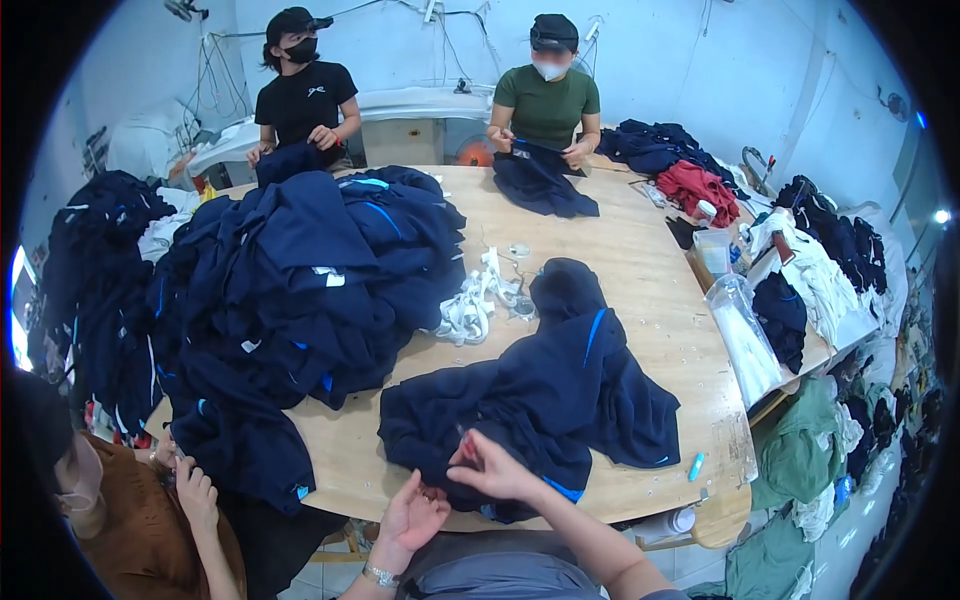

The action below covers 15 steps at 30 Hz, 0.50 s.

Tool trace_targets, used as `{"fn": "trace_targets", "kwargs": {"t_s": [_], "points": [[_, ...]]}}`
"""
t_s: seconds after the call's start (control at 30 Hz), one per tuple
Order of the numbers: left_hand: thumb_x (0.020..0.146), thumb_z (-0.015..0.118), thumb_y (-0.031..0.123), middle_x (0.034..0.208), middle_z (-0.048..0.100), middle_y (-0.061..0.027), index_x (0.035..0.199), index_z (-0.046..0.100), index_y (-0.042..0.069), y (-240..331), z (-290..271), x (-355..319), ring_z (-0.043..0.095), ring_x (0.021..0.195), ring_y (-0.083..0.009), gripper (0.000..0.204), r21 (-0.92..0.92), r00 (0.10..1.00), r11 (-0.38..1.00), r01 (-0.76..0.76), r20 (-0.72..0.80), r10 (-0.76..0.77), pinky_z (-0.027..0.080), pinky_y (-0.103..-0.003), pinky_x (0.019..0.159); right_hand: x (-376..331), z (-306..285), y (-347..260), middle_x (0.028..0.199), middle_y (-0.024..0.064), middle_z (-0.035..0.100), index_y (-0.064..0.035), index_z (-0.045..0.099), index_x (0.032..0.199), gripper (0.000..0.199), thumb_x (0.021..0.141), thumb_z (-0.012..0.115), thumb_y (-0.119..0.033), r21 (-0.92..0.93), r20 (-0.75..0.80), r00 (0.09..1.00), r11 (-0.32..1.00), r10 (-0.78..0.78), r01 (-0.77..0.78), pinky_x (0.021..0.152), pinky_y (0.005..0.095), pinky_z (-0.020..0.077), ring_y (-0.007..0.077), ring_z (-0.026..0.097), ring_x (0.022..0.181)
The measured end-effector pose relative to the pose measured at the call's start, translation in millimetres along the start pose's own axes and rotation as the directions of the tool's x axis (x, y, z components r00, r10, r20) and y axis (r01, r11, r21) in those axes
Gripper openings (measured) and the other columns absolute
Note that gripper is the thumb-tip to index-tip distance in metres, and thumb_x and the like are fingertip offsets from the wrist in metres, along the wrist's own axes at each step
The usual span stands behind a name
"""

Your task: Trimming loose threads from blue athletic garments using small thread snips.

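A dark navy garment point(530, 390) with bright blue trim lies spread on the wooden table in front of me. My right hand point(495, 470) is closed over its near part, with a small red-handled tool point(468, 446) between thumb and fingers; the rest of that tool is hard to make out against the dark cloth. Beside it, at the garment's near edge, my left hand point(414, 515) is turned palm up. Its fingers are loosely bent and apart, and I see nothing held in them.
A large heap of navy garments point(300, 270) covers the table's left side. White strips point(470, 305) lie mid-table; a turquoise marker point(696, 467) is at right. A co-worker in brown point(160, 500) sits close on my left, and two more people work across the table point(640, 270).
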<state>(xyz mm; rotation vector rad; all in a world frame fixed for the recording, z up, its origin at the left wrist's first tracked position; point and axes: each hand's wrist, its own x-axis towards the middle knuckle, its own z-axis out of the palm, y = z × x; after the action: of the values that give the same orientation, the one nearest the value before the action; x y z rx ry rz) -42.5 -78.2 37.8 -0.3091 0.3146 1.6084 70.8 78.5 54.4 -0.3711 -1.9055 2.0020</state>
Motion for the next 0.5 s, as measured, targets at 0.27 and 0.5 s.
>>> {"fn": "trace_targets", "kwargs": {"t_s": [0.27,0.5], "points": [[0.09,0.056,0.026,0.093,0.064,-0.0026,0.1,0.06,0.008,-2.3,81.7,39.9,0.059,0.078,-0.0101,0.021,0.036,0.999,0.999,-0.037,0.006,0.036,0.049,-0.019,0.058,19.9,-31.1,-47.4,0.08,-0.0015,0.051,-0.0082,0.041,0.088,0.029,0.079,0.069,-0.008,0.192,-0.138,0.987,0.976,-0.08,0.106,0.067,0.0196,0.0391,0.0043,0.045,0.073],[0.089,0.057,0.026,0.096,0.064,-0.0077,0.096,0.06,0.004,-6.5,101.5,48.4,0.063,0.086,-0.0174,0.023,0.089,0.985,0.981,-0.17,0.046,0.167,0.051,-0.035,0.088,4.2,-30.2,-68.2,0.075,-0.0016,0.047,-0.005,0.046,0.087,0.017,0.084,0.062,-0.012,-0.26,-0.467,0.843,0.953,-0.267,0.158,0.063,0.0197,0.0363,0.0053,0.04,0.066]]}}
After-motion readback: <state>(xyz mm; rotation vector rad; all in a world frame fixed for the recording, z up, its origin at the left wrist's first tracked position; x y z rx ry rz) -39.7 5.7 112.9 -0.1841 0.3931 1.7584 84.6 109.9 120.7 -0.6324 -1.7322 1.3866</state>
